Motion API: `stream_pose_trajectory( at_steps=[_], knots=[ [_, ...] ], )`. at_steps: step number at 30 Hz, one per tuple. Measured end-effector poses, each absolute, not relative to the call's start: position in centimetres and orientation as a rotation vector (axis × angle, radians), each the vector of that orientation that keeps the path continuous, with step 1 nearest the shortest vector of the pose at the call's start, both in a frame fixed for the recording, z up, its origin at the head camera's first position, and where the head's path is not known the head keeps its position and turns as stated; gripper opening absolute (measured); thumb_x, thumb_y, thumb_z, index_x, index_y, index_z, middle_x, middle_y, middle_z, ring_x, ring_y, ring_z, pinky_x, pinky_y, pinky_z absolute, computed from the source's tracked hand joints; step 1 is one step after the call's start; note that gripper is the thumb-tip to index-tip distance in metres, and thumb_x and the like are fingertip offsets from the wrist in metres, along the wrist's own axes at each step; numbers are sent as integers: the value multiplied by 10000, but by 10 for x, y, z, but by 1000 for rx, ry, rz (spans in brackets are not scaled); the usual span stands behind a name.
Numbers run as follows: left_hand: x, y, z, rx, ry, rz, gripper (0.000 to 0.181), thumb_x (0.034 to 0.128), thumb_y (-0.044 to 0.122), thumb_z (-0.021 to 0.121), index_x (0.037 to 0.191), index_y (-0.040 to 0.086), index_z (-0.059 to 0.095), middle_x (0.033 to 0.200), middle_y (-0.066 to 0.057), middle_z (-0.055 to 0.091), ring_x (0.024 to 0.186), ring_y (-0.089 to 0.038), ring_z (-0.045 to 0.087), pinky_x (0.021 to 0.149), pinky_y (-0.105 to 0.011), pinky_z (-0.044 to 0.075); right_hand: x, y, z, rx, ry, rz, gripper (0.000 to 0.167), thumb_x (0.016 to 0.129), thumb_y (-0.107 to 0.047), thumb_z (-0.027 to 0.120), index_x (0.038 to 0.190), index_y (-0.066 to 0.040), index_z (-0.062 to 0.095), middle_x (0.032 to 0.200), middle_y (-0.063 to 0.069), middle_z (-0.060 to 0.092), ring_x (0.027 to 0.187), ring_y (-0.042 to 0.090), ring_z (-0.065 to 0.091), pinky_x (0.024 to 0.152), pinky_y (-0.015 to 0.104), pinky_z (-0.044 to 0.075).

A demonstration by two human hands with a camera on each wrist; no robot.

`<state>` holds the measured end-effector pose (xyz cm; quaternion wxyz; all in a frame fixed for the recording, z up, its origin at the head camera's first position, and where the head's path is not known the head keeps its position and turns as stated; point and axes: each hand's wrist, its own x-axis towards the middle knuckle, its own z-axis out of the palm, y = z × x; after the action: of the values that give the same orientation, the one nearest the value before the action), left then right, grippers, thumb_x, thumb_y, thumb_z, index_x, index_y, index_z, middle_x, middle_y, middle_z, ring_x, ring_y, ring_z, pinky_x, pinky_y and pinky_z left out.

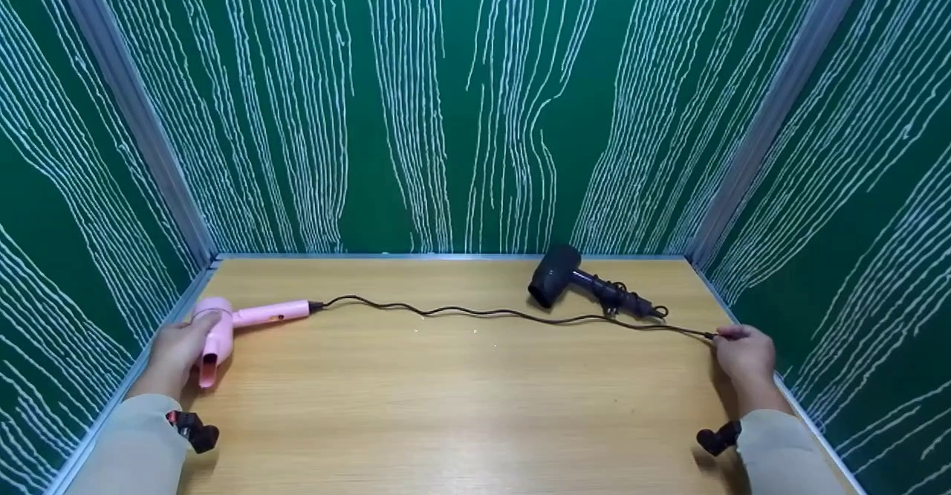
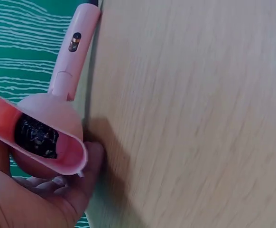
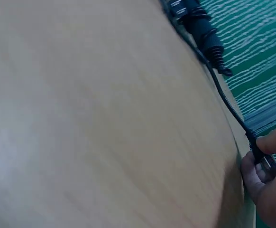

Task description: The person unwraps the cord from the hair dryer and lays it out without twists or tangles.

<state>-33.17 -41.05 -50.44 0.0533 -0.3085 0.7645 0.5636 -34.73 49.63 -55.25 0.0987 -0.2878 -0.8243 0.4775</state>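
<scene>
At the left side of the table, my left hand [image 1: 178,346] grips the head of a pink hair dryer [image 1: 271,314], its handle pointing right. In the left wrist view the pink hair dryer's nozzle [image 2: 71,154] faces the camera, and my left hand [image 2: 43,199] holds it from below and behind. A black cord [image 1: 461,310] leaves the handle's end and runs in loose waves to the right. My right hand [image 1: 745,357] pinches the cord's far end. In the right wrist view the plug [image 3: 266,161] lies between thumb and fingers of my right hand [image 3: 271,190], its prongs hidden.
A black hair dryer [image 1: 553,276], its cord wound round its handle, lies near the back edge right of centre, just behind the stretched cord. Green walls with white wavy lines [image 1: 409,108] enclose the wooden table [image 1: 461,406] at the back and sides.
</scene>
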Motion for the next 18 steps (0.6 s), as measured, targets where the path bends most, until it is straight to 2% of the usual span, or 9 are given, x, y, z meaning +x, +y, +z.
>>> stream_pose_trajectory(
  at_steps=[3,6,11,13,18],
  knots=[
    [-330,-410,-502,-906,2380,1651,977,1115,606,601,1754,-49,260,1545,-256,512,1326,-382,603,888,-285,572,-349,493,-550,-764,-2624,1206,307,1109,-35,601,1389,65,674,1480,360,597,1288,458,545,1039,468,552],
    [-329,-410,-501,-885,2383,1627,977,1122,591,600,1762,-51,234,1580,-264,490,1375,-395,576,962,-298,553,-350,490,-544,-736,-2771,1134,366,1132,7,541,1487,57,613,1535,366,521,1317,518,486,1190,648,508],
    [-326,-411,-502,-905,2350,1642,983,1119,600,609,1769,-35,234,1580,-259,491,1373,-400,584,874,-287,626,-353,486,-539,-691,-2919,1017,507,1079,128,511,1582,75,532,1621,407,424,1378,581,424,1285,745,394],
    [-325,-411,-502,-916,2332,1656,1012,1107,619,630,1776,-23,226,1593,-257,482,1378,-400,576,831,-264,622,-353,486,-540,-650,-2952,931,515,1040,169,534,1547,86,564,1590,414,442,1364,588,430,1287,762,369],
    [-322,-408,-503,-926,2272,1749,1055,1095,607,675,1814,47,143,1686,-260,410,1427,-409,565,845,-286,670,-353,489,-545,-553,-2966,782,450,974,207,622,1413,113,649,1449,403,510,1282,577,468,1252,768,396]
  ],
)
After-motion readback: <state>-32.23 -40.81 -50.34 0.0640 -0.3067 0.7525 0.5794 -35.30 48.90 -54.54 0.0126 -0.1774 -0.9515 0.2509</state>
